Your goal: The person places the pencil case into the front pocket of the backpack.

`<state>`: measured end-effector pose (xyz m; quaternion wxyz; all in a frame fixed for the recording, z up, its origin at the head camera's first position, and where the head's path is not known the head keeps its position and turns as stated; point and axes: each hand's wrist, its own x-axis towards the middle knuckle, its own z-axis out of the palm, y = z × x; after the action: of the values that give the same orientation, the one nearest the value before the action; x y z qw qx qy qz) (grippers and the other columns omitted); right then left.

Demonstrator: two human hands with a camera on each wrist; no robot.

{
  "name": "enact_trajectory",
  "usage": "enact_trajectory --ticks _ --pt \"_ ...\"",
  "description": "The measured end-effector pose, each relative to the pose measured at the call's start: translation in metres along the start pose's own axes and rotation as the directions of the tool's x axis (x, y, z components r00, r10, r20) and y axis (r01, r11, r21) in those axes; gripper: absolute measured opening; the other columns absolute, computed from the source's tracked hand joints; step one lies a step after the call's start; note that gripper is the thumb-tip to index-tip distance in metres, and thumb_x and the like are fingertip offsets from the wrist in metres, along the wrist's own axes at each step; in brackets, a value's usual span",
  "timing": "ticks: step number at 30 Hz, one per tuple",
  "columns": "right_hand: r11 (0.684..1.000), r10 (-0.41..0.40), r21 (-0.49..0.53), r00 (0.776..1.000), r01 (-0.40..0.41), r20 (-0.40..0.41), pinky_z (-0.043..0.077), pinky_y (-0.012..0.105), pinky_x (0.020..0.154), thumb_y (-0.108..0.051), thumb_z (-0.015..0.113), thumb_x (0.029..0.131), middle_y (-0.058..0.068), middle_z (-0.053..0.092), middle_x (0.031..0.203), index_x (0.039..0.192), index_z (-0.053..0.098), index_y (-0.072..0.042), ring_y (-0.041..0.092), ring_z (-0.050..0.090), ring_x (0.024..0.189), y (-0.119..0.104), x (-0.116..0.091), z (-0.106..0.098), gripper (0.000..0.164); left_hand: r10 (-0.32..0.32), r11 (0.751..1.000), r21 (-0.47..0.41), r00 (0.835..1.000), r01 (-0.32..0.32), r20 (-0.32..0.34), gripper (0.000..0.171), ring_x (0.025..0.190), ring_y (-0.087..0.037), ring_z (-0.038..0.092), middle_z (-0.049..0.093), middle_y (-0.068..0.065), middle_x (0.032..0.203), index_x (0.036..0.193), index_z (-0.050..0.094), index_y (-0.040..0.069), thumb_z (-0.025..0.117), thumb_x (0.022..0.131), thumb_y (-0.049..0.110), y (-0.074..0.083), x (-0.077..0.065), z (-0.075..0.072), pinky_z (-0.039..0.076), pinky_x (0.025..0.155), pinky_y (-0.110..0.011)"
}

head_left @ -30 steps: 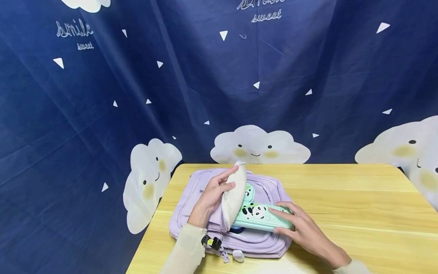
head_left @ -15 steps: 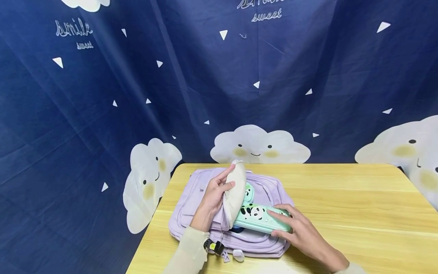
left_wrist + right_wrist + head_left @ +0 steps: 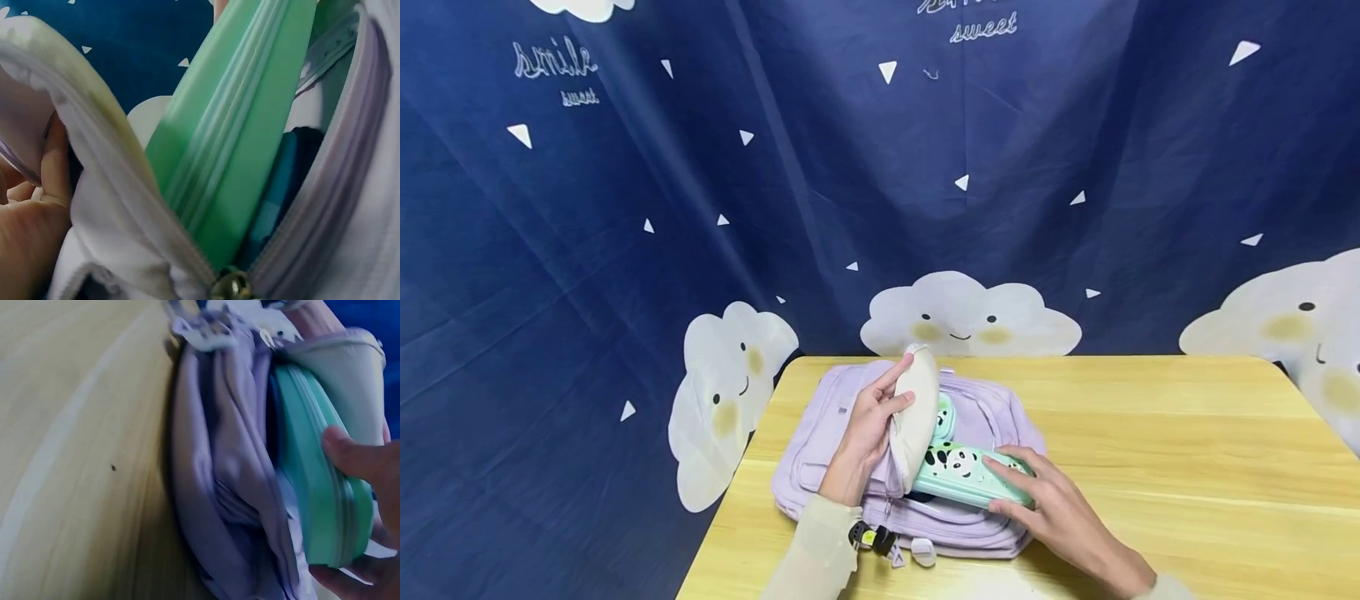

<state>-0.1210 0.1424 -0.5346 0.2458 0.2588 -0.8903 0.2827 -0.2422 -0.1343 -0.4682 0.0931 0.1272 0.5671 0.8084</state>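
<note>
A lilac backpack point(image 3: 823, 425) lies on the table with its front pocket unzipped. My left hand point(image 3: 863, 425) pinches the pocket's pale-lined flap point(image 3: 916, 417) and holds it raised, the thumb on the lining. My right hand point(image 3: 1056, 508) grips the right end of a mint-green panda pencil case point(image 3: 958, 467). The case's left end lies inside the pocket, hidden behind the flap. In the right wrist view the thumb presses the case point(image 3: 306, 469) near its zip, fingers on the other side. A small green panda item point(image 3: 944, 417) shows just behind the case.
Beside the case inside the pocket is a dark blue thing point(image 3: 300, 156), partly hidden. A zip pull point(image 3: 231, 285) sits where the opening narrows. Charms point(image 3: 922, 552) hang at the bag's near edge. The wooden table point(image 3: 1187, 450) extends right; a blue curtain point(image 3: 1000, 167) hangs behind.
My right hand and the pencil case have shifted slightly left, a little further behind the flap. The flap's top has tilted slightly left in my left hand.
</note>
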Motion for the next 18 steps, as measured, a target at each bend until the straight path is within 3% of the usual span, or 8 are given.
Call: enact_trajectory --ticks 4,9,18 --pt "0.999 0.041 -0.022 0.999 -0.041 -0.033 0.063 0.052 0.091 -0.030 0.093 0.083 0.009 0.066 0.142 0.145 0.073 -0.017 0.025 0.067 0.122 -0.002 0.002 0.001 0.066 0.007 1.000 -0.008 1.000 -0.007 0.021 0.067 0.165 -0.025 0.028 0.036 -0.013 0.177 0.165 0.042 -0.002 0.057 0.100 -0.013 -0.001 0.001 0.001 0.048 0.116 -0.020" --pt "0.998 0.062 -0.026 0.997 -0.063 -0.042 0.062 0.053 0.091 -0.030 0.093 0.083 0.010 0.065 0.143 0.145 0.072 -0.017 0.026 0.064 0.123 0.000 0.006 -0.001 0.067 0.009 1.000 -0.007 1.000 -0.008 0.022 0.068 0.166 -0.024 0.024 0.035 -0.012 0.177 0.165 0.042 -0.002 0.057 0.100 -0.012 -0.001 0.000 0.003 0.047 0.116 -0.018" --pt "0.999 -0.008 0.031 0.999 0.009 -0.046 0.058 0.033 0.082 -0.025 0.095 0.080 0.009 0.067 0.141 0.143 0.074 -0.016 0.015 0.064 0.110 0.010 0.011 -0.008 0.067 -0.015 1.000 -0.023 1.000 0.015 0.024 0.068 0.165 -0.025 0.026 0.032 -0.013 0.179 0.166 0.041 0.000 0.055 0.101 -0.013 0.000 -0.001 0.003 0.049 0.116 -0.020"
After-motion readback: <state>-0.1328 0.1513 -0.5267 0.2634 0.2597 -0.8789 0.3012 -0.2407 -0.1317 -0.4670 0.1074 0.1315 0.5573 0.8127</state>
